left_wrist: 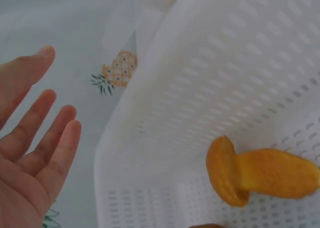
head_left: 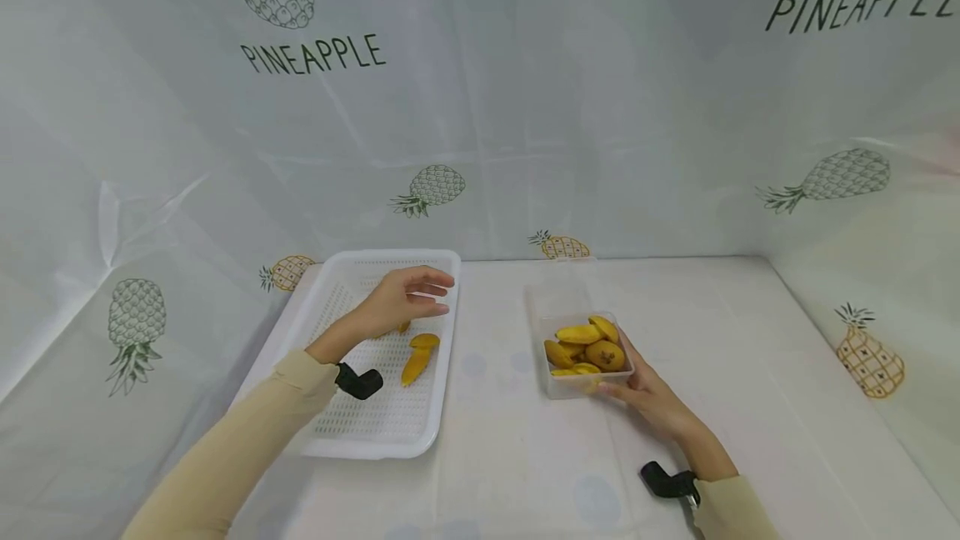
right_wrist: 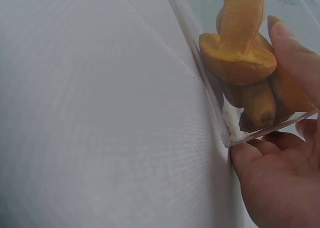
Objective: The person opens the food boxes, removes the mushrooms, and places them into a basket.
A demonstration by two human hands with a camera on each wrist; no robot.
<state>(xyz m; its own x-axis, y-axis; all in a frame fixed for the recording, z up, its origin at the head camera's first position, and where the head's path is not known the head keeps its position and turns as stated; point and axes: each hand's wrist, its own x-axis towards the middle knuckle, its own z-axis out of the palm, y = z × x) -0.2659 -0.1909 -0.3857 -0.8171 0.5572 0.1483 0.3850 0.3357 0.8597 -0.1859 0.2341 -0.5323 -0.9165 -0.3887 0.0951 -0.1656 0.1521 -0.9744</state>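
Sleeves (head_left: pixel 240 440): beige, one behind the left grip (head_left: pixel 392 300) and one behind the right grip (head_left: pixel 654 394), with a black mount (head_left: pixel 666 482) at each cuff.
Right grip: holding the box (head_left: pixel 567 389) at its near right corner, thumb and fingers against the walls.
Box: clear, upright, directly left of the right grip and well apart from the left one.
Packed mushrooms (head_left: pixel 577 333): several, yellow, heaped inside the box, beside the right grip's thumb; in the right wrist view one lies with its stem and cap pressed close to the wall.
Left grip: wide, fingers loosely extended, thumb spread away from them, over the basket (head_left: pixel 375 423) near its right rim.
Basket: white, perforated, below the left grip.
Loose mushroom (head_left: pixel 417 363): yellow, cap and stem visible, lying on the basket floor just nearer than the left grip.
Second mushroom (head_left: pixel 404 327): mostly hidden under the left grip.
Lid (head_left: pixel 558 290): see-through, open, beyond the box and the right grip.
Desk (head_left: pixel 510 457): white, pale spots, beneath both grips.
Sheet (head_left: pixel 525 107): pale, pineapple-printed, hanging beyond both grips.
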